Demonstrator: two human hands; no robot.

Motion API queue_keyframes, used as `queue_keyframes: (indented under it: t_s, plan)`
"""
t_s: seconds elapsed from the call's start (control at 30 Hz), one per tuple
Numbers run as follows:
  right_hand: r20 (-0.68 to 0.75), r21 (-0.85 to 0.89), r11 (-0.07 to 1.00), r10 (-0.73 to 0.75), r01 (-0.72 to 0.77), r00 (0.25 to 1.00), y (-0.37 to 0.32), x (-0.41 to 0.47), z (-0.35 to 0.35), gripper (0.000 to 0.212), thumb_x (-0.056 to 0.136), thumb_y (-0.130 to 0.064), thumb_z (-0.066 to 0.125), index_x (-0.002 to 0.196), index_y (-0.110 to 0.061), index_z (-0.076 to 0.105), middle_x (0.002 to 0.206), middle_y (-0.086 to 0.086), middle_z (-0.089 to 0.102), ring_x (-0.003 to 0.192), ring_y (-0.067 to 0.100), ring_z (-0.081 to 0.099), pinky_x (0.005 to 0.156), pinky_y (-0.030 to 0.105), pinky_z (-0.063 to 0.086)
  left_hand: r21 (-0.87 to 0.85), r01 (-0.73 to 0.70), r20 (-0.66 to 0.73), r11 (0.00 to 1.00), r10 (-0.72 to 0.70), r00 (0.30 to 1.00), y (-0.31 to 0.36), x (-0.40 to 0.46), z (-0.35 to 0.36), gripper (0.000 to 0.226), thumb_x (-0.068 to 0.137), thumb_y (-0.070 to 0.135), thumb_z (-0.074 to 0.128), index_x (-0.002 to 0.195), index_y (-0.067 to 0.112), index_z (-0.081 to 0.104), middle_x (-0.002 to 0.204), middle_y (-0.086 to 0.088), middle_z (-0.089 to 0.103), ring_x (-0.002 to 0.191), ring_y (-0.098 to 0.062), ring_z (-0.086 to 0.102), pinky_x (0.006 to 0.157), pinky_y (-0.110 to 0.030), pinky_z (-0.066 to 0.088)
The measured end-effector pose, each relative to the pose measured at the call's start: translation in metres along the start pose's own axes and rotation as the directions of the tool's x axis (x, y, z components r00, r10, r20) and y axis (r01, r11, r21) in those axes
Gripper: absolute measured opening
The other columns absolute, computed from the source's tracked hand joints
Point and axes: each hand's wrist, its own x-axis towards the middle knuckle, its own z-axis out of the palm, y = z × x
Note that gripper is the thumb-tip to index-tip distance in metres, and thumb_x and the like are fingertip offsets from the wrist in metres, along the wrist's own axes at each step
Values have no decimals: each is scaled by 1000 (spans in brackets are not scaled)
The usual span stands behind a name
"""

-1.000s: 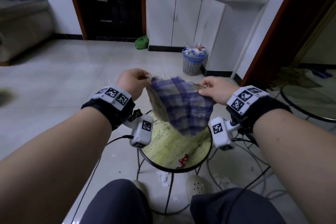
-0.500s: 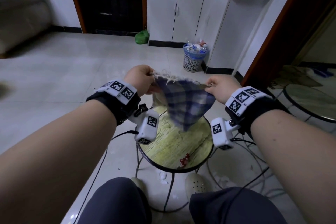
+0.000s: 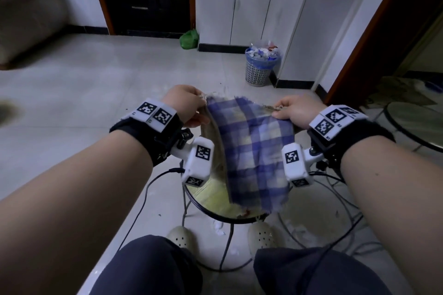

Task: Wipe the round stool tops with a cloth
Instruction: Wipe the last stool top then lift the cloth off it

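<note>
Blue-and-cream checked cloth point(image 3: 251, 153) with frayed edges, spread in the air over the round yellow-green stool top point(image 3: 211, 199), covering most of it. Left hand point(image 3: 184, 105) and right hand point(image 3: 296, 110) each pinch a far corner. Near black rim exposed; tiled floor point(image 3: 96, 93) open left.

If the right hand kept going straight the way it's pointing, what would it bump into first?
The right hand points leftward across the plaid cloth it pinches, toward the left hand. Going straight on, it would probably meet that hand first, though depth is hard to judge.
</note>
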Motion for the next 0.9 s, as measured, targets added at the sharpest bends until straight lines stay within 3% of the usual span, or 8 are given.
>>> queue_keyframes:
  t_s: [0.1, 0.23, 0.4, 0.53, 0.63, 0.73, 0.83, 0.9]
  plan:
    - [63, -40, 996, 81, -78, 995, 26, 30, 34, 8, 86, -15, 65, 81, -21, 62, 85, 3, 63, 88, 26, 64, 84, 36, 53, 102, 107, 72, 989, -115, 991, -25, 27, 15, 24, 91, -1, 49, 74, 15, 52, 53, -6, 62, 42, -14, 62, 49, -24, 53]
    - [6, -57, 993, 105, -104, 994, 44, 50, 58, 15, 84, -11, 68, 99, -12, 69, 92, 8, 64, 87, 25, 60, 89, 41, 52, 195, 128, 40, 972, -139, 990, -45, 53, 26, 21, 85, 1, 57, 70, 16, 58, 77, -15, 64, 75, -27, 62, 84, -41, 55]
    - [-58, -35, 996, 78, -80, 995, 44, 47, 58, 16, 82, -13, 69, 98, -12, 70, 86, 3, 60, 84, 20, 57, 82, 32, 50, 184, 98, 44, 978, -108, 993, -51, 59, 27, 19, 85, 4, 58, 71, 16, 59, 79, -14, 65, 73, -26, 62, 78, -36, 56]
    - [154, -117, 990, 102, -85, 983, 43, 22, 62, 11, 81, -16, 70, 92, -16, 69, 77, -3, 58, 77, 17, 55, 66, 25, 46, 274, 106, 86, 956, -135, 987, -67, 36, 25, 14, 88, 3, 53, 79, 12, 58, 71, -7, 64, 62, -18, 63, 60, -26, 51]
    - [287, -163, 985, 102, -56, 953, 42, -2, 66, 10, 83, -21, 68, 74, -25, 65, 73, -8, 61, 68, 10, 58, 57, 19, 43, 392, 95, 157, 915, -168, 973, -83, 12, 28, 12, 89, 4, 52, 84, 11, 61, 82, -9, 68, 67, -20, 64, 60, -25, 48]
    - [404, -40, 989, 146, -142, 903, 45, -21, 75, 11, 88, -28, 62, 87, -20, 70, 85, -2, 71, 67, 6, 64, 53, 16, 47, 500, 88, 167, 861, -196, 966, -93, -4, 28, 18, 91, 6, 49, 93, 13, 66, 95, -11, 69, 81, -25, 68, 60, -23, 47]
    - [248, 38, 976, 198, -214, 948, 46, -25, 79, 19, 90, -27, 60, 94, -12, 71, 93, 7, 72, 76, 16, 64, 62, 25, 52, 473, 115, 117, 873, -192, 974, -95, -9, 23, 23, 91, 7, 49, 105, 6, 66, 100, -10, 69, 91, -26, 69, 62, -23, 47]
    - [131, -30, 951, 308, -307, 942, 51, -18, 82, 24, 89, -24, 59, 100, -6, 70, 100, 11, 70, 87, 24, 64, 76, 33, 53, 377, 150, 109, 914, -205, 973, -92, -7, 20, 23, 91, 6, 49, 107, 4, 65, 97, -8, 67, 87, -26, 68, 65, -26, 48]
